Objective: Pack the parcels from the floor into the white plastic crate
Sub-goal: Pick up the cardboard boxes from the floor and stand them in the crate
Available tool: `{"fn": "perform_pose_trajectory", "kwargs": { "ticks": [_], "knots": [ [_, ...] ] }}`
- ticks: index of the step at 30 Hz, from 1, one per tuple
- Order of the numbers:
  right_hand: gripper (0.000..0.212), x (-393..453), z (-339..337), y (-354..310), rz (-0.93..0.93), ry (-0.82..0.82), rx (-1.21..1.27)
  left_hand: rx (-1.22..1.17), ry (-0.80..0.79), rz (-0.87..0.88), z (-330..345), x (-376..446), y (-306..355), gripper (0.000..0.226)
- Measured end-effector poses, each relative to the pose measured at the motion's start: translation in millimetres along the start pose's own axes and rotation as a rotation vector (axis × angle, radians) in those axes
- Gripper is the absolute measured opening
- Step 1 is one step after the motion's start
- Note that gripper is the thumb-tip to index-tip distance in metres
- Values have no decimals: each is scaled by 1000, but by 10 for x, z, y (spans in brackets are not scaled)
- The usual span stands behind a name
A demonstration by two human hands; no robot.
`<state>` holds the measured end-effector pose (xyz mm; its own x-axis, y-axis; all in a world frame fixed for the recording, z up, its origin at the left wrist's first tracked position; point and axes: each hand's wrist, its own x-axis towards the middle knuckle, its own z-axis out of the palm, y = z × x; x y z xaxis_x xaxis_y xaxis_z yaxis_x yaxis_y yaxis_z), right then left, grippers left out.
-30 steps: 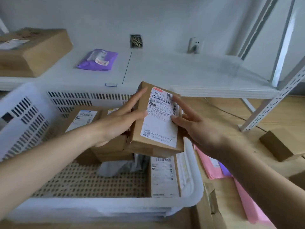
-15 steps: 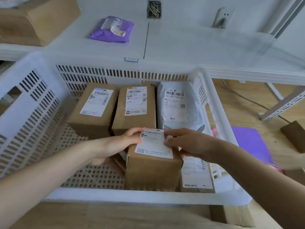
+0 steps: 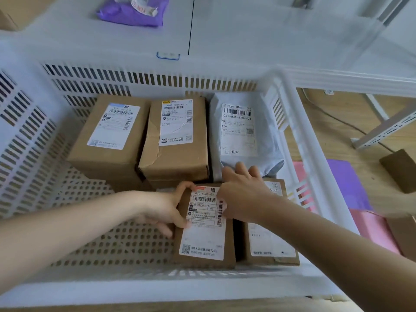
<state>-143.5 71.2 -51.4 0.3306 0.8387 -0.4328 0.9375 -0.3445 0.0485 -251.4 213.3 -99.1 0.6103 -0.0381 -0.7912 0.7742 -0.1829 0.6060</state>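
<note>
Five parcels sit in the white crate [image 3: 299, 136]; my left hand [image 3: 166, 210] grips the box [image 3: 204, 228], right hand [image 3: 240, 194] flat on it; pink mailers [image 3: 373, 228] lower right wait.

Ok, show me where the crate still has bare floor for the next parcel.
The white crate's perforated floor is bare on its left side, bordered by the left wall, the near rim and the box that the left hand holds. The back row is filled from the left cardboard box to the grey mailer. The front right corner is crowded too.
</note>
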Motion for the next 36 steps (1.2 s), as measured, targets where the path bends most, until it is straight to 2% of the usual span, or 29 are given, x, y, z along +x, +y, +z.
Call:
{"fn": "perform_pose_trajectory", "kwargs": {
  "ticks": [4,7,11,14,19,21,24,27,30,32,34,36],
  "knots": [
    [41,36,57,-12,-100,2,-92,-5,-13,-40,-22,86,-110,65],
    [35,35,104,-70,-115,34,-106,-14,-43,-37,-57,95,-143,58],
    [34,57,85,-39,-131,-72,72,-20,-31,-15,-93,32,-182,60],
    [33,78,84,72,-177,-142,91,5,-12,3,-105,4,-210,59],
    [27,226,87,119,-249,-254,-168,61,17,-8,-144,74,-86,56],
    [31,296,115,91,-258,-306,-300,132,-5,-42,-122,115,-52,62],
    [39,371,270,9,-223,-411,-461,345,-119,-141,-47,195,-72,75],
    [35,378,402,-62,-234,-482,-535,616,-168,-191,-4,337,-84,81],
    [17,340,382,-45,-263,-423,-517,748,-233,-251,-8,468,-38,86],
    [17,307,328,-33,-300,-346,-462,800,-269,-276,-13,500,3,85],
    [17,277,266,5,-336,-229,-399,780,-219,-239,-51,506,52,72],
    [17,248,211,98,-361,-87,-331,737,-145,-199,-109,451,109,50]
  ]
}}
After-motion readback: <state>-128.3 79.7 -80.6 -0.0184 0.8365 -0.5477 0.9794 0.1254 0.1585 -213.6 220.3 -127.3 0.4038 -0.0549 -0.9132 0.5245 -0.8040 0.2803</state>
